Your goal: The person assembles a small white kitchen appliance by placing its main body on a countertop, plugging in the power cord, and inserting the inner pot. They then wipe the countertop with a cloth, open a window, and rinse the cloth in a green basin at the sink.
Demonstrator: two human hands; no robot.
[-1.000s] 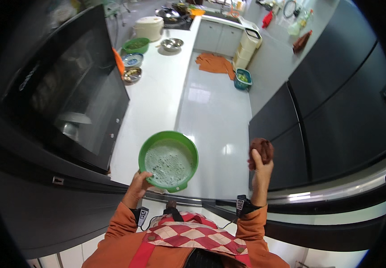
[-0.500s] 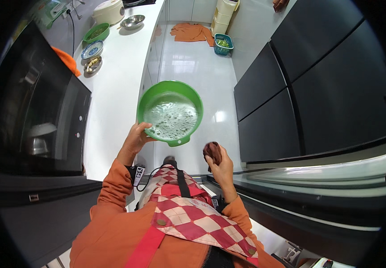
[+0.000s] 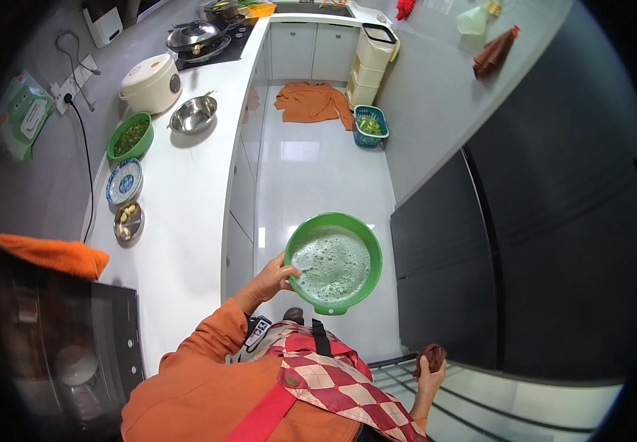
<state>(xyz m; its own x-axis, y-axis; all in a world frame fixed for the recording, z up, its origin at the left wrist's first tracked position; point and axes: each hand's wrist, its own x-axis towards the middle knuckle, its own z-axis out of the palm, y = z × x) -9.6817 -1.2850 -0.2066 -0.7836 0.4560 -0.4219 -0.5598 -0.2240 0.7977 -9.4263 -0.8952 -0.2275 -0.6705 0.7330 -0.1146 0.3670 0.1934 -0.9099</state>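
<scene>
My left hand [image 3: 278, 277] grips the left rim of a round green basin [image 3: 375, 254], thumb over the edge. Foamy, soapy water [image 3: 331, 264] fills much of the basin, which is held in the air above the floor. Off to the right and lower, my right hand [image 3: 430, 379] is closed around a bunched dark brown cloth [image 3: 433, 356]. The cloth is apart from the basin, near the dark cabinet and a glossy pale panel with dark lines.
A white counter [image 3: 178, 191] runs along the left with a rice cooker [image 3: 150, 83], steel bowl [image 3: 194, 116], green bowl of greens [image 3: 130, 137] and patterned plates [image 3: 124, 182]. Dark cabinet doors [image 3: 443, 265] stand right. On the floor ahead lie an orange garment [image 3: 311, 102] and a teal basket [image 3: 370, 127].
The view has shifted, showing more of the far counter and stove. The basin has moved right, away from the counter edge. My right hand has carried the cloth farther right and lower.
</scene>
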